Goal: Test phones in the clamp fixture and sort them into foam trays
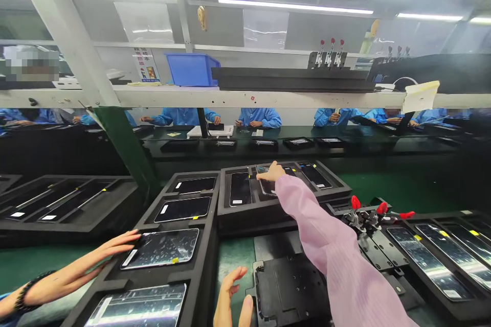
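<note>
Far foam tray (pixel 245 217): phones at both ends (pixel 240 186) look slotted in already
Black fixture (pixel 291 286): just beside the left hand (pixel 222 309), thumb and fingers apart, holding nothing
Middle phone (pixel 267 187): in that tray, under right hand (pixel 273 172), can't tell if gripped or fully seated tbh

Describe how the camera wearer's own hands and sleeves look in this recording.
The right hand is bare, with a loose, light pink, finely ribbed long sleeve gathered at the wrist. The left hand is also bare, with no glove; its sleeve is out of view.
</note>
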Demonstrator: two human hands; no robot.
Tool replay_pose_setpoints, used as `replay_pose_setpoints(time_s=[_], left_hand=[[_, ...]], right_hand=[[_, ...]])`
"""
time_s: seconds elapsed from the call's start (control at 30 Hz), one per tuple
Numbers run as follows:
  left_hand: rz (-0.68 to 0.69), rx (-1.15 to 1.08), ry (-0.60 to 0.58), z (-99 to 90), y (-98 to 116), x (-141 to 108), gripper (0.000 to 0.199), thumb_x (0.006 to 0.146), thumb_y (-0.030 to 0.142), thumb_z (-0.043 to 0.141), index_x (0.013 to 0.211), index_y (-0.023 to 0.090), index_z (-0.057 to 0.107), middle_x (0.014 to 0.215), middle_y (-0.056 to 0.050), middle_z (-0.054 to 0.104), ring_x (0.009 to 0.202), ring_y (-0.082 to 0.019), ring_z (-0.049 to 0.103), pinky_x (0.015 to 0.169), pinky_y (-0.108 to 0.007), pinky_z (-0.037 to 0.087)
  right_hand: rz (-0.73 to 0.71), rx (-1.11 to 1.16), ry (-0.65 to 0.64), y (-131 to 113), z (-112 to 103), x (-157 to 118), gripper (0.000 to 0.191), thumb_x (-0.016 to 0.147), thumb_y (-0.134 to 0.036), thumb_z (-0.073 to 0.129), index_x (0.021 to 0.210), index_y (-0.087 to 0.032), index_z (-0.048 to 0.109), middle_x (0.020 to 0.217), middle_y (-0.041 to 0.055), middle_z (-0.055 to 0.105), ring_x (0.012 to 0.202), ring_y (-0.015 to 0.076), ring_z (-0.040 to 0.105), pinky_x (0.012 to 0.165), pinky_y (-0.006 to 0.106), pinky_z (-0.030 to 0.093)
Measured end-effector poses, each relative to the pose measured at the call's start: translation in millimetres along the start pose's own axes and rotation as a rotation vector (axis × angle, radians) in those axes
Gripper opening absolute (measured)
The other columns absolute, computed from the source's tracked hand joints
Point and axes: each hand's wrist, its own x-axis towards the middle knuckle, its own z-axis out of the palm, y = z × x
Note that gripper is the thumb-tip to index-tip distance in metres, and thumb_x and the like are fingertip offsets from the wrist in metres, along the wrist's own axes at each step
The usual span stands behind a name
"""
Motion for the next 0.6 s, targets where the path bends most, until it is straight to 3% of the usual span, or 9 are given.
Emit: replay_pose_setpoints(time_s=[0.13, 0.23, 0.3, 0.4, 0.5, 0.6], left_hand=[[-0.047, -0.071, 0.023, -6.0, 8.7, 4.4, 0.041, 0.079, 0.048, 0.051, 0.111, 0.022, 0.05, 0.11, -0.01, 0.06, 0.106, -0.028, 0.054, 0.084, -0.041, 0.043], [-0.095, -0.105, 0.007, -10.6, 10.5, 7.9, 0.039, 0.081, 0.045, 0.051, 0.113, 0.023, 0.049, 0.115, -0.008, 0.056, 0.111, -0.027, 0.05, 0.088, -0.039, 0.04], [-0.119, -0.109, -0.009, -13.2, 8.0, 9.5, 0.038, 0.082, 0.045, 0.05, 0.113, 0.023, 0.048, 0.116, -0.007, 0.055, 0.113, -0.027, 0.048, 0.089, -0.038, 0.039], [-0.15, -0.082, -0.08, -13.1, 0.4, 11.0, 0.035, 0.085, 0.045, 0.047, 0.114, 0.024, 0.048, 0.118, -0.006, 0.053, 0.115, -0.026, 0.046, 0.092, -0.038, 0.037], [-0.168, -0.052, -0.21, -6.5, -6.7, 12.5, 0.033, 0.087, 0.043, 0.044, 0.115, 0.026, 0.047, 0.123, -0.004, 0.051, 0.119, -0.024, 0.044, 0.098, -0.039, 0.034], [-0.186, -0.021, -0.362, 2.9, -10.1, 15.2, 0.034, 0.088, 0.043, 0.042, 0.117, 0.027, 0.046, 0.127, -0.004, 0.05, 0.121, -0.023, 0.041, 0.101, -0.041, 0.032]], right_hand=[[-0.137, 0.057, -0.014, 6.6, -32.2, -45.6, 0.108, 0.056, -0.053, 0.069, 0.139, -0.011, 0.015, 0.119, 0.017, 0.051, 0.104, 0.0259, 0.054, 0.083, 0.033, 0.044], [-0.491, 0.065, -0.097, 27.0, -32.9, -109.2, 0.111, 0.055, -0.044, 0.071, 0.141, -0.019, 0.006, 0.102, 0.0067, 0.059, 0.091, 0.022, 0.058, 0.084, 0.033, 0.042], [-0.707, -0.003, -0.155, 48.0, -19.1, -152.3, 0.114, 0.051, -0.038, 0.073, 0.142, -0.02, 0.006, 0.095, 0.0035, 0.06, 0.088, 0.0224, 0.058, 0.089, 0.039, 0.038], [-0.808, -0.152, -0.253, 82.5, 13.6, -195.8, 0.12, 0.044, -0.04, 0.075, 0.141, -0.021, 0.007, 0.098, 0.0064, 0.059, 0.091, 0.026, 0.056, 0.097, 0.053, 0.027], [-0.807, -0.239, -0.397, 108.4, 41.8, -208.5, 0.119, 0.046, -0.042, 0.073, 0.141, -0.021, 0.004, 0.095, 0.0073, 0.059, 0.089, 0.0265, 0.056, 0.095, 0.06, 0.023], [-0.775, -0.25, -0.414, 120.8, 52.4, -205.2, 0.118, 0.049, -0.042, 0.071, 0.141, -0.022, 0.001, 0.095, 0.0073, 0.059, 0.09, 0.0256, 0.055, 0.095, 0.06, 0.023]])
